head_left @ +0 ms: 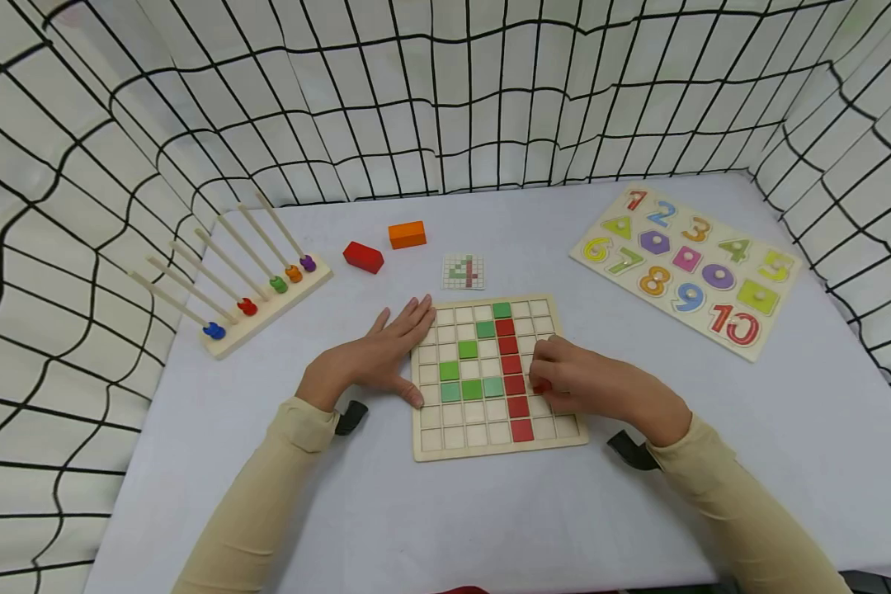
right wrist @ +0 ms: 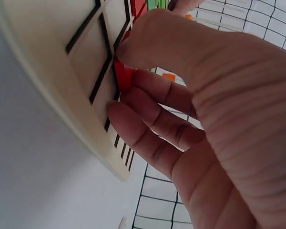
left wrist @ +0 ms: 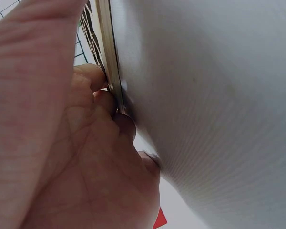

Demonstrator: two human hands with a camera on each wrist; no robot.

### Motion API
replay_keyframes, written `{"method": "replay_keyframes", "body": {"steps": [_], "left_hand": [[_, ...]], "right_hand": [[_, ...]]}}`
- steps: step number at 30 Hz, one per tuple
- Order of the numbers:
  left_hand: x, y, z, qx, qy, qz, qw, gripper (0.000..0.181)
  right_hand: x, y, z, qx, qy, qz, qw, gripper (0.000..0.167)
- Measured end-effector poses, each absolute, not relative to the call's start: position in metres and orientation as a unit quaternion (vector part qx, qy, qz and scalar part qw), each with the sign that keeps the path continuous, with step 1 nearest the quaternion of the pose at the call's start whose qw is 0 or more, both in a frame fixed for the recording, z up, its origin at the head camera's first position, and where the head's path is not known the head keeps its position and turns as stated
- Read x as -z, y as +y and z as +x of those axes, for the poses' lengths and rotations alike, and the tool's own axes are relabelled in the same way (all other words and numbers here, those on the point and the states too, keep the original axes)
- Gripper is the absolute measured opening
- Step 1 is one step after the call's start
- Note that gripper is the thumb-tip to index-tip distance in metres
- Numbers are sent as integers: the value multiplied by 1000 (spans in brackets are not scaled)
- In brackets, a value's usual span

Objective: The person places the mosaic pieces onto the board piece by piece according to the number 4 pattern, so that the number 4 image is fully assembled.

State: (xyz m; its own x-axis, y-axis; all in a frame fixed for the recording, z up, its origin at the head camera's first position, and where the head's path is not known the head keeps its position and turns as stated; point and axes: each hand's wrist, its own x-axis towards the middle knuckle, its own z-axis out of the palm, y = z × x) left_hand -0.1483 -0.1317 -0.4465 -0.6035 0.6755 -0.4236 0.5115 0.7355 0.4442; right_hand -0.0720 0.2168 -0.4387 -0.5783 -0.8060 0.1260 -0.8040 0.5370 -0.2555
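Note:
A wooden grid board [head_left: 490, 450] lies in front of me, holding a column of red tiles [head_left: 515, 385] and several green tiles [head_left: 468, 350] in its squares. My left hand [head_left: 374, 355] rests at the board's left side, fingers and thumb spread along the edge. In the left wrist view its fingertips touch the board's side and the cloth. My right hand [head_left: 586, 381] pinches a red tile [right wrist: 123, 76] between thumb and fingers, just right of the red column. Its fingers hide part of the board's right squares.
Behind the board lies a small pattern card [head_left: 454, 283], with a red block [head_left: 363, 257] and an orange block [head_left: 407, 234] to its left. A peg stand [head_left: 297, 290] is at the left, a number puzzle [head_left: 668, 247] at the right. Black-lined netting [head_left: 445, 107] surrounds the table.

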Motion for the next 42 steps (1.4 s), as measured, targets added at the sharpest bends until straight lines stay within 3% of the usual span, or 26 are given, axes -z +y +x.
{"method": "replay_keyframes", "body": {"steps": [10, 15, 18, 22, 24, 29, 34, 38, 42], "left_hand": [[446, -131, -147, -139, 884, 335, 294, 141], [444, -128, -146, -155, 881, 350, 279, 131], [443, -123, -146, -148, 898, 347, 228, 107], [444, -111, -145, -123, 939, 307, 92, 68], [446, -105, -145, -122, 953, 276, 27, 58], [449, -95, -149, -119, 969, 204, -67, 56], [448, -92, -159, -93, 972, 179, -119, 64], [450, -91, -168, -78, 974, 171, -130, 71], [454, -89, -175, -59, 979, 163, -106, 74]], "right_hand": [[438, 211, -69, 184, 878, -441, 14, 9], [442, 212, -70, 175, 895, -409, -35, 20], [441, 211, -77, 176, 910, -369, -71, 31], [437, 204, -91, 198, 920, -318, -110, 40], [434, 199, -96, 202, 924, -298, -127, 45], [423, 183, -109, 185, 941, -244, -144, 60], [420, 179, -136, 156, 968, -173, -98, 75], [433, 192, -159, 154, 980, -114, -42, 83], [447, 205, -165, 156, 985, -78, -14, 87]]}}
